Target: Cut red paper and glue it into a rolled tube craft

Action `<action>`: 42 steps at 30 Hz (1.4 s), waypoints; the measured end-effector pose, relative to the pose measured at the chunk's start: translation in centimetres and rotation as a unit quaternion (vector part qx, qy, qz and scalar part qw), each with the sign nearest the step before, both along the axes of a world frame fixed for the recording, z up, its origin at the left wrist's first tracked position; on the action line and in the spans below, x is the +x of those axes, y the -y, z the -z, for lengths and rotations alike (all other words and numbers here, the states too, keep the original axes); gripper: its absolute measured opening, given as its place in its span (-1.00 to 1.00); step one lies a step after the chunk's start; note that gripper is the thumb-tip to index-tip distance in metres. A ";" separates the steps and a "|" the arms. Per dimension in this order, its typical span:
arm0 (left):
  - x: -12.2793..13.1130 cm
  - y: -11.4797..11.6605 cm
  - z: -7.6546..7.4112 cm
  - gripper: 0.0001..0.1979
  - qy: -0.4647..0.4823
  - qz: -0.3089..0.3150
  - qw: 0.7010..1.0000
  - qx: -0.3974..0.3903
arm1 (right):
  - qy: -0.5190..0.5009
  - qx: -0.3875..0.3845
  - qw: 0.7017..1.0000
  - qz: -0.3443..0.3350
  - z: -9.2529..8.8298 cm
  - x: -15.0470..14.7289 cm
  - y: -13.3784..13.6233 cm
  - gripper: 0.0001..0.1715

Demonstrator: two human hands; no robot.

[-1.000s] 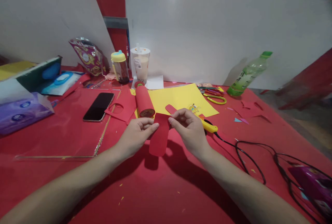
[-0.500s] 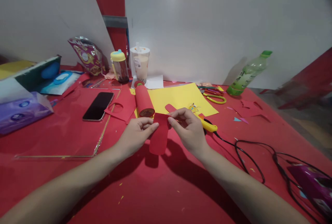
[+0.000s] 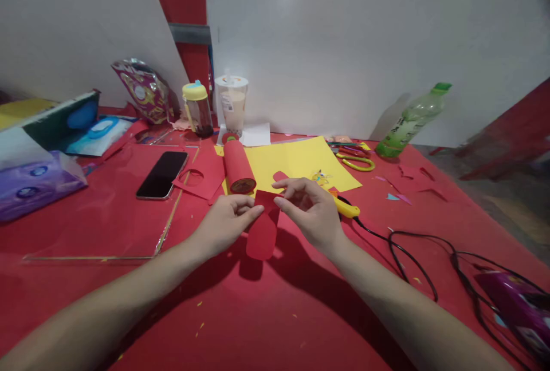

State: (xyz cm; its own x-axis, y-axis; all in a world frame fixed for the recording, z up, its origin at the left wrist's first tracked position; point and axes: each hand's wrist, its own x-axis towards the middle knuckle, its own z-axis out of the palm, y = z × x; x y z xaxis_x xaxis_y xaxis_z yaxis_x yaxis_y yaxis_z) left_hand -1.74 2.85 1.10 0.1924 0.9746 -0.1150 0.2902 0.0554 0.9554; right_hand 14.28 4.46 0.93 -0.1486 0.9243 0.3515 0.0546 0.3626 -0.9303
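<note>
Red tabletop (image 3: 107, 228), white wall panels (image 3: 365, 44), yellow paper sheet (image 3: 296, 162)

A red paper strip (image 3: 263, 228) is pinched at its upper end between the left hand (image 3: 226, 223) and the right hand (image 3: 311, 210), above a red table (image 3: 258, 314). Just behind are noted a red paper roll (image 3: 238, 168) and a yellow sheet (image 3: 296, 162).

Both bare forearms extend forward and converge at centre. Left hand (image 3: 226, 222): thumb and forefinger pinched together, pointing right. Right hand (image 3: 313, 213): fingers (image 3: 296, 188) curled, tips pinched, facing left.
</note>
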 end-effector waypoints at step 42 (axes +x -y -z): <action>-2.3 -2.2 -0.8 -0.87 0.121 -0.056 0.981 -0.144 | 0.011 -0.075 0.991 0.107 -0.6 1.6 -2.1 -0.83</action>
State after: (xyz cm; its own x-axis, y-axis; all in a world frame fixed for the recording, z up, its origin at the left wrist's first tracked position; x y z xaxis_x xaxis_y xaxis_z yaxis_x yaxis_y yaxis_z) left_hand -4.09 5.04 1.87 0.1414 0.9252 -0.3522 0.0345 0.3509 0.9358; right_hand 15.86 6.59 1.55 0.0505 0.9772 0.2061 0.1368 0.1977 -0.9707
